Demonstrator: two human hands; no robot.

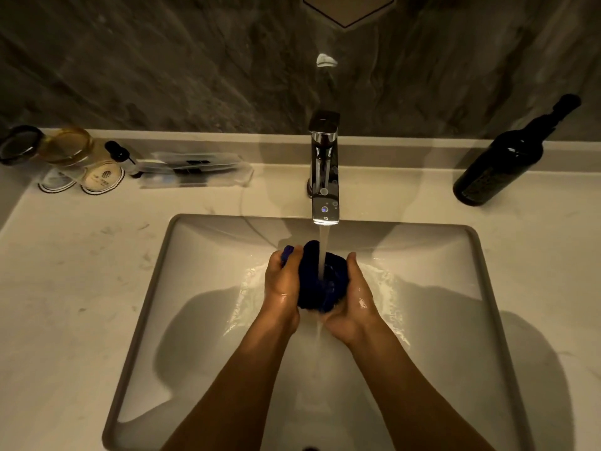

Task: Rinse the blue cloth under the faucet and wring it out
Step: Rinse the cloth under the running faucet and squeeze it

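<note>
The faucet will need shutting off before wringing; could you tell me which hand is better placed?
Probably the right hand: it only cups the blue cloth from the side, while the left hand grips it, leaving the faucet reachable.

Bathroom: washbasin (156, 288), chrome faucet (324, 177), toiletries tray (195, 174) on vanity counter (65, 271)

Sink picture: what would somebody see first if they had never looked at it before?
First, the two hands in the middle: the left hand and right hand squeeze a bunched blue cloth over the sink. Water from the shiny faucet pours straight onto the cloth. A dark bottle stands on the counter at back right.
</note>
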